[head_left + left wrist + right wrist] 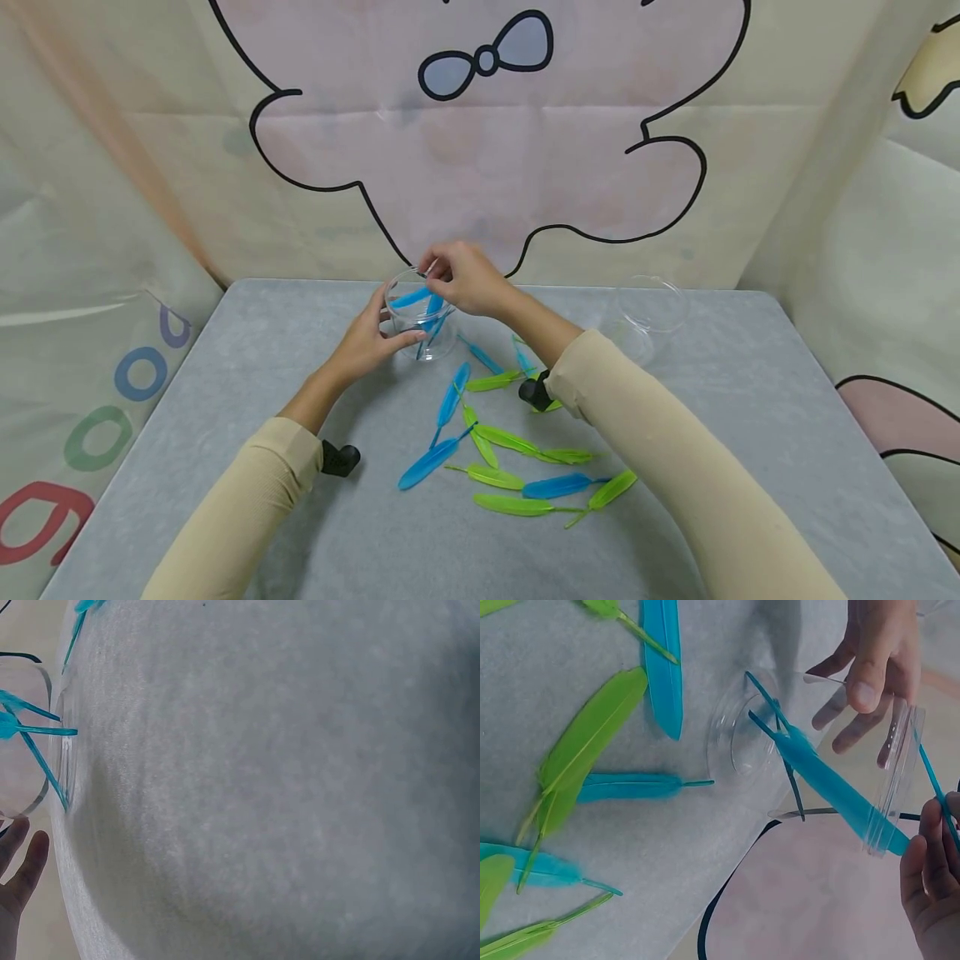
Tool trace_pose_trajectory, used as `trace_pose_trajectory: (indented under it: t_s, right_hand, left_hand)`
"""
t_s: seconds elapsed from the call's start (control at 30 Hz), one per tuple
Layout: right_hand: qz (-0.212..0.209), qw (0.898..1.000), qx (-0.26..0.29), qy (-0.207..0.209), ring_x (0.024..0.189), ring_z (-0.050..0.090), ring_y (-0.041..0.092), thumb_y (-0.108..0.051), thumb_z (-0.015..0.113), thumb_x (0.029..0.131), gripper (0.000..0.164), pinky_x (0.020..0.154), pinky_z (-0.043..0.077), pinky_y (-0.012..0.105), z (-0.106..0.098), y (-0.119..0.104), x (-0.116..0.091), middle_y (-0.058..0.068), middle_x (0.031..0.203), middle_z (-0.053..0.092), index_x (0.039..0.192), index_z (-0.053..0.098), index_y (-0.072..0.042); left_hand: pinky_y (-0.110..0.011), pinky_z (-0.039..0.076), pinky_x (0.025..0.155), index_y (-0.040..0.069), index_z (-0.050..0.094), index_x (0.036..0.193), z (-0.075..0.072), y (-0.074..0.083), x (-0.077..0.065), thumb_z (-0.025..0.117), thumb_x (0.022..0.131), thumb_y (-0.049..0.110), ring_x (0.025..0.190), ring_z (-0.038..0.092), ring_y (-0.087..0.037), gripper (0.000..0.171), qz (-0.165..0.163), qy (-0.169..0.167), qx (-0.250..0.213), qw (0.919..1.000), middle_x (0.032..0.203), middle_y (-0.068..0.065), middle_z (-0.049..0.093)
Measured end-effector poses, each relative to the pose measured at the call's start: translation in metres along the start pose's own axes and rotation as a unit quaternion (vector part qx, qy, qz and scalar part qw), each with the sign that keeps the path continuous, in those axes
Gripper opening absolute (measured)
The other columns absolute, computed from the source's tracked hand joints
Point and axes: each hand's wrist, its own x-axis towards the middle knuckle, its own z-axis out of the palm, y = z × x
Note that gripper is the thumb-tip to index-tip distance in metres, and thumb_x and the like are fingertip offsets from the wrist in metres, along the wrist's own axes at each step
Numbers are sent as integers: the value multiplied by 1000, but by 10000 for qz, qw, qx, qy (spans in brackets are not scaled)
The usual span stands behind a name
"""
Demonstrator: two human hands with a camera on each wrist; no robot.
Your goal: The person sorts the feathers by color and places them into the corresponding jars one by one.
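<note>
A clear plastic jar (423,337) stands at the table's back edge with several blue feathers (810,765) inside, quills down. My left hand (366,343) grips the jar's side, thumb in front and fingers behind it. Above the rim, my right hand (471,282) pinches another blue feather by its thin shaft (932,776), which slants into the mouth in the right wrist view. Only the left hand's fingertips (30,859) show in the left wrist view, beside the jar.
Loose green feathers (506,504) and blue feathers (427,463) lie scattered over the middle of the grey table (360,533). A second clear jar (652,310) stands at the back right, beyond my right forearm. A printed cloth backdrop (570,175) rises behind the table.
</note>
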Motion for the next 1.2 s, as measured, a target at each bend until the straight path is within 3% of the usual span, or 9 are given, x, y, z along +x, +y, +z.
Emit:
trace_pose_trajectory:
  t_s: [0.47,0.67,0.83,1.03,1.2]
  right_hand:
    - [67,9997,-202,-81,88,63,20,-2,63,95,14,79,54,27,0,5,-3,10,97,68,108,68,-1]
    - [-50,9999,-103,-119,94,63,20,-6,66,94,16,86,52,31,-6,9,-7,8,101,68,110,68,-2]
    - [-156,9999,-55,-22,101,61,21,-10,67,95,23,91,50,37,-21,12,-19,9,109,68,115,67,-1]
    - [-572,9983,-81,17,96,64,20,-11,68,93,23,84,53,38,-36,14,-39,10,110,67,115,66,-3]
    - [-923,9955,34,-233,92,65,15,-9,69,92,23,78,55,36,-39,15,-65,5,108,68,114,67,-4]
  left_hand:
    - [-59,45,100,25,9,160,1,3,0,74,89,44,137,41,-42,99,-42,-14,80,10000,155,-18,36]
    - [-59,45,100,23,9,161,0,4,0,75,88,44,137,41,-42,100,-28,-24,114,9999,154,-18,37]
    - [-59,44,101,23,9,161,1,5,1,75,88,45,138,40,-41,101,-58,-12,149,9999,155,-18,37]
    - [-59,43,102,24,8,161,0,7,1,75,88,44,138,40,-41,101,-145,-5,139,9998,155,-18,36]
    - [-59,43,102,26,9,160,0,5,1,75,87,47,139,39,-40,100,-224,-1,129,9997,156,-16,36]
